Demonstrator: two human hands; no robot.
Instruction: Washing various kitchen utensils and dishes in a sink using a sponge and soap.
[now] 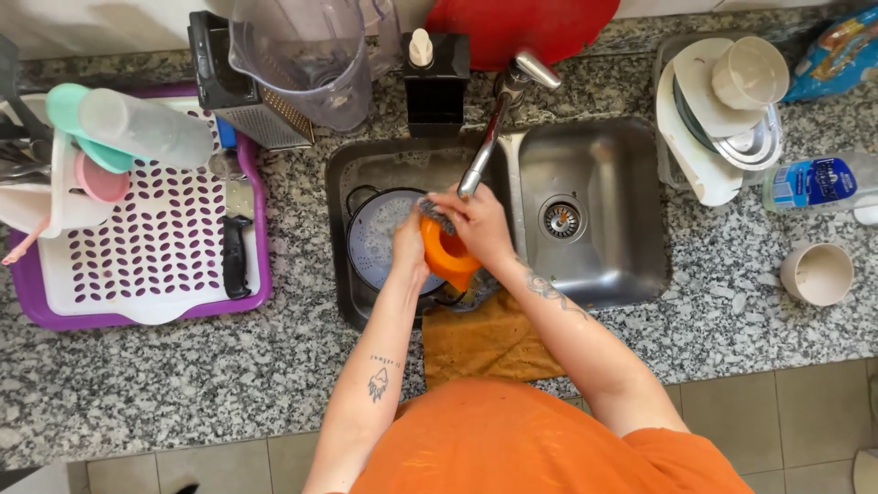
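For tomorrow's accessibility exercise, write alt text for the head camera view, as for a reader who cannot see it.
Seen from above, a person's left hand holds an orange plastic cup over a steel double sink while the right hand scrubs it with a grey scouring pad under the tap. A dark round pot sits in the left basin, on a speckled granite counter.

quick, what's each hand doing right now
Left hand: shut on the orange cup.
Right hand: shut on a grey scrubber, rubbing the cup.
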